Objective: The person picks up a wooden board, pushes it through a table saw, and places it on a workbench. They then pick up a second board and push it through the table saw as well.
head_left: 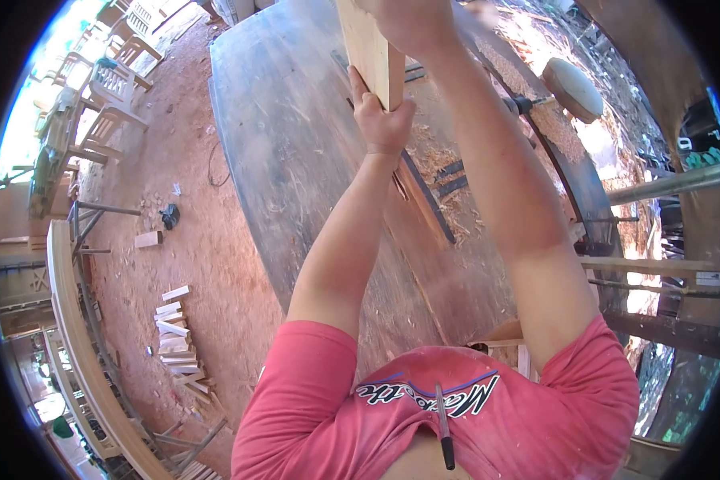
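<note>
A pale wooden board (374, 60) extends from the top edge of the view over a large worn table (296, 176). My left hand (382, 120) grips its near end, thumb on one side and fingers on the other. Farther along the board, at the top of the view, my right hand (416, 24) is closed on its upper part; its fingertips are partly cut off and blurred. Beneath my left forearm a dark slot with a metal strip (428, 200) runs through the tabletop, with wood shavings (456, 212) around it.
A round-ended wooden block (573, 90) sits right of the table near a metal rod. Cut wood pieces (176, 336) lie stacked on the dirt floor at left. Wooden chairs (116, 84) stand at upper left, and long curved timber (84, 344) spans the lower left.
</note>
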Demonstrator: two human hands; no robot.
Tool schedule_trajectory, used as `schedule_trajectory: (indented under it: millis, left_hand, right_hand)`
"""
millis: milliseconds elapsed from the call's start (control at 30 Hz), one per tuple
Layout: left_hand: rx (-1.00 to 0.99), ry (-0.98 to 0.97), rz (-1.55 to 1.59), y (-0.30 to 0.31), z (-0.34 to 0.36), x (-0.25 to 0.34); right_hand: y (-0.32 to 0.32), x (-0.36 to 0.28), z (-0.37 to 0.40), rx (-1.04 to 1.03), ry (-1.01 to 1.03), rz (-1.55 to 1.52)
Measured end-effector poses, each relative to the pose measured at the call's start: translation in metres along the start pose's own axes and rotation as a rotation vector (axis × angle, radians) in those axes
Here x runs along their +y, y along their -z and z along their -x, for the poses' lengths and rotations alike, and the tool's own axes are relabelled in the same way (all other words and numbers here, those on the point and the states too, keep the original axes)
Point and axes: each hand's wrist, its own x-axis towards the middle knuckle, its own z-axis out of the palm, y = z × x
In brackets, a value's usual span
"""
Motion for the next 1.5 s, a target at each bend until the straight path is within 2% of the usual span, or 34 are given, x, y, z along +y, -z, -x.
schedule_trajectory:
  millis: [267, 567, 700, 800, 900, 967, 1067, 1100, 1167, 1200, 1267, 1300, 1367, 1433, 1500]
  left_hand:
    - [0.007, 0.027, -0.020, -0.005, -0.021, -0.016]
    - [0.047, -0.001, -0.016, -0.011, -0.049, -0.040]
    - [0.053, -0.046, -0.061, -0.017, -0.070, -0.064]
    - [0.046, 0.006, -0.036, -0.019, -0.087, -0.073]
    - [0.019, 0.052, 0.038, -0.024, -0.110, -0.090]
    - [0.028, 0.062, 0.014, -0.027, -0.122, -0.105]
    - [-0.001, 0.028, -0.049, -0.027, -0.142, -0.118]
    - [-0.003, 0.022, -0.055, -0.021, -0.153, -0.120]
    - [-0.307, 0.161, -0.236, 0.000, -0.173, -0.116]
    - [-0.298, 0.166, -0.246, 0.014, -0.177, -0.108]
    - [-0.427, 0.242, -0.220, 0.042, -0.180, -0.084]
    - [-0.417, 0.223, -0.229, 0.053, -0.178, -0.077]
    - [-0.293, 0.140, -0.230, 0.076, -0.149, -0.074]
    - [-0.262, 0.060, -0.210, 0.109, -0.124, -0.066]
    - [-0.253, 0.083, -0.219, 0.147, -0.094, -0.046]
  right_hand:
    - [-0.015, 0.017, -0.014, -0.061, -0.002, -0.093]
    - [-0.038, 0.044, -0.033, -0.049, -0.010, -0.058]
    - [-0.054, 0.063, -0.048, -0.034, 0.061, -0.085]
    - [-0.065, 0.080, -0.059, -0.028, -0.023, 0.037]
    - [-0.081, 0.101, -0.075, -0.073, 0.039, -0.070]
    - [-0.097, 0.112, -0.081, 0.122, 0.216, -0.047]
    - [-0.112, 0.152, -0.104, 0.019, 0.268, -0.001]
    - [-0.114, 0.150, -0.107, 0.025, 0.270, -0.007]
    - [-0.121, 0.135, -0.111, -0.107, -0.009, -0.070]
    - [-0.134, 0.138, -0.107, -0.114, -0.011, -0.082]
    - [-0.164, 0.143, -0.100, 0.208, 0.137, 0.003]
    - [-0.164, 0.127, -0.099, 0.217, 0.153, -0.010]
    - [-0.153, 0.084, -0.079, -0.344, -0.430, 0.163]
    - [-0.179, 0.051, -0.046, -0.005, -0.180, 0.070]
    - [-0.176, -0.002, -0.018, -0.124, -0.255, 0.041]
